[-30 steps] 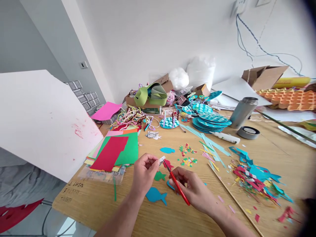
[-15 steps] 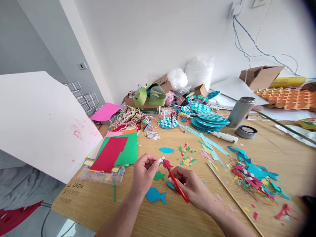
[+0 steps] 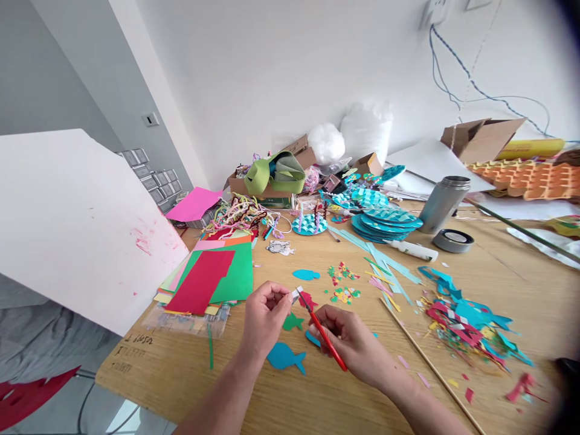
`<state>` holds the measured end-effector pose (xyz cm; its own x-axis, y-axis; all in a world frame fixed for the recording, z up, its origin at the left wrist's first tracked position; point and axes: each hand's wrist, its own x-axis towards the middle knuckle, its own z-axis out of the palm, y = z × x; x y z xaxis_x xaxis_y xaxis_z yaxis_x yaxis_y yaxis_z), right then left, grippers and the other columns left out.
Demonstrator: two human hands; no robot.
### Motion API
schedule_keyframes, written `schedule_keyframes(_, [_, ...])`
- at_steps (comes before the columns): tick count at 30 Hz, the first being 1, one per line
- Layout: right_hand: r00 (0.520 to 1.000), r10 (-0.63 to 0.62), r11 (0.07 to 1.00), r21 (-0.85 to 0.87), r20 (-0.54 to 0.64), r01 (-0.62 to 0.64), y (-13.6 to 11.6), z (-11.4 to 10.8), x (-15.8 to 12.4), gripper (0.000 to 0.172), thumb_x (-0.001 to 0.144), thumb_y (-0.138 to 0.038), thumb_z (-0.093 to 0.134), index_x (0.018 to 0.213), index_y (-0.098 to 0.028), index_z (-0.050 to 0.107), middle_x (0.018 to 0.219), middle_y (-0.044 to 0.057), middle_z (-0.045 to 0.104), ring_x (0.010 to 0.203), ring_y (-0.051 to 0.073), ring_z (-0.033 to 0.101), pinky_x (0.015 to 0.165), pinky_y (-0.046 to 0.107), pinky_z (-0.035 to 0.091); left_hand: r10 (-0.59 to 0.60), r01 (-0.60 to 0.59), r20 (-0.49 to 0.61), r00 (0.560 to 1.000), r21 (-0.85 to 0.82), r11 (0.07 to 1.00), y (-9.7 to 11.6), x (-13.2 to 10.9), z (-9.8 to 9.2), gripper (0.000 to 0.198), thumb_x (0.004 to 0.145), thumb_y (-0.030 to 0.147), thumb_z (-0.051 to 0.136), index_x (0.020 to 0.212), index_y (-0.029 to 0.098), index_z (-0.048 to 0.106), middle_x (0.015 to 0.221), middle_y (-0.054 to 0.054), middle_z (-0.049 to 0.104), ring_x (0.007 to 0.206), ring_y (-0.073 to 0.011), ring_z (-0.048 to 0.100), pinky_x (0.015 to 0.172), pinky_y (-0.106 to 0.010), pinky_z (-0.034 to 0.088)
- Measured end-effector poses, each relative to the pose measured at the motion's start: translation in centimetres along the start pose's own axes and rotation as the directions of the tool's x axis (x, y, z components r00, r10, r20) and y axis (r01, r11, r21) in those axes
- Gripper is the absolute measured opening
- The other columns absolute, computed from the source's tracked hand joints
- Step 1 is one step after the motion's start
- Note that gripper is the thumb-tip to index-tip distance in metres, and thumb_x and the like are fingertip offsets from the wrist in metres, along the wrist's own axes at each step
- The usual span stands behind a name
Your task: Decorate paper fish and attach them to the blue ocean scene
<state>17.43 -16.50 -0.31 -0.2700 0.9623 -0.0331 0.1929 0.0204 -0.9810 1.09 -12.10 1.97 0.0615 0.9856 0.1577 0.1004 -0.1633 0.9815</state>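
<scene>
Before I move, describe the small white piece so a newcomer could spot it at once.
On the wooden table, look to the near middle, between the left hand and right hand. The small white piece is pinched by the left hand, at the tip of the red-handled scissors. Unlike the red, green and blue cutouts lying nearby, it is pale and held.

Red scissors [image 3: 327, 341] partly covered by the right hand [image 3: 347, 334], white scrap [image 3: 296, 292] at their tips partly hidden by the left hand [image 3: 266, 309], blue cutout [image 3: 311, 338] beneath them partly concealed, dark object [image 3: 569, 370] far right of them cut off and blurred
</scene>
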Motion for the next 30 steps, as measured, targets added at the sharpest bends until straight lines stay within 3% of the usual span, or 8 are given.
schedule_keyframes(16, [1.0,-0.008,1.0,0.0,-0.007,0.008,-0.45,-0.1,-0.17,0.038,0.084,-0.053,0.056,0.071,-0.018,0.046,0.06,-0.006,0.037,0.055,0.008,0.029,0.049,0.023,0.022,-0.008,0.008,0.011,1.0,-0.013,1.0,0.15,0.09,-0.02,0.015,0.073,0.03,0.065,0.071,0.015,0.059,0.056,0.002,0.057,0.051,-0.0097,0.053,0.051,-0.019,0.042])
schedule_keyframes(23, [0.997,-0.044,0.988,-0.151,-0.056,0.036,-0.25,-0.3,-0.08,0.036,0.086,-0.052,0.052,0.071,-0.019,0.047,0.061,-0.005,0.039,0.057,0.01,0.03,0.051,0.024,0.025,-0.003,0.003,-0.002,1.0,-0.013,1.0,0.22,-0.06,-0.02,0.015,0.072,0.029,0.066,0.071,0.015,0.06,0.055,0.001,0.058,0.051,-0.0102,0.053,0.05,-0.019,0.042])
schedule_keyframes(30, [0.986,-0.107,0.918,-0.395,-0.127,0.049,-0.07,-0.32,-0.17,0.029,0.09,-0.042,0.044,0.072,-0.02,0.047,0.061,-0.003,0.046,0.054,0.011,0.035,0.05,0.025,0.027,-0.011,0.011,-0.003,1.0,-0.01,1.0,0.32,0.1,-0.05,0.016,0.071,0.03,0.067,0.07,0.015,0.06,0.055,0.001,0.059,0.051,-0.0108,0.054,0.05,-0.02,0.042])
